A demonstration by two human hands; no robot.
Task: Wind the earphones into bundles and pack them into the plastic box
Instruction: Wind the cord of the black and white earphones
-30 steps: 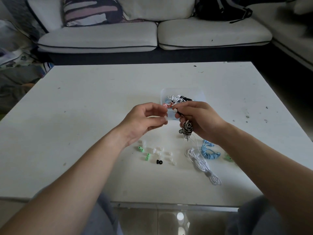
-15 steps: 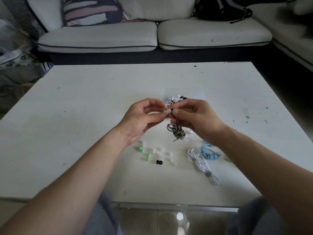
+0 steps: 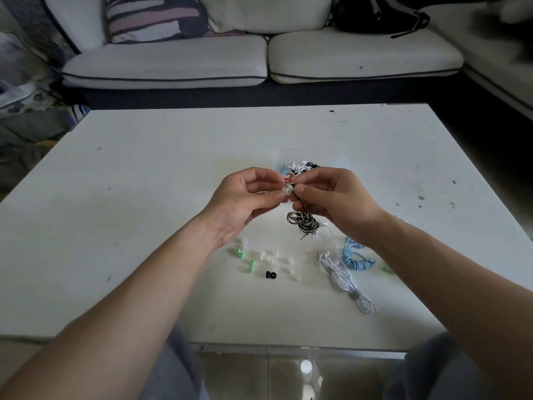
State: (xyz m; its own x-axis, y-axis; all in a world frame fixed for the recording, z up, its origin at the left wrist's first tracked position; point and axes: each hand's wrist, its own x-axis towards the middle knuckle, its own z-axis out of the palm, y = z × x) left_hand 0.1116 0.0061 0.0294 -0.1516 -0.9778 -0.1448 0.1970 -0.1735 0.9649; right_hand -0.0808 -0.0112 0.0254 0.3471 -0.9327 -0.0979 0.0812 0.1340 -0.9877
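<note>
A black-and-white striped earphone bundle (image 3: 302, 222) is pinched by the left hand (image 3: 245, 197) and right hand (image 3: 334, 197), and just beyond them wound earphones (image 3: 297, 166) are held in a clear plastic box (image 3: 331, 157).

Home living room. Upper frame: off-white cushioned sofa with dark piping (image 3: 259, 59), running on as a corner section at the right edge. Striped purple, pink and white pillow (image 3: 155, 17) upper left; black backpack (image 3: 377, 13) on the seat, upper right. Low white scuffed worktop (image 3: 144, 183) mid-frame, coffee-table height. Glossy tiled floor (image 3: 288, 376) at bottom. Heaped printed fabric (image 3: 26, 99) far left.

White table (image 3: 144, 197), sofa (image 3: 360, 59), striped cushion (image 3: 155, 17), black bag (image 3: 375, 13)
</note>
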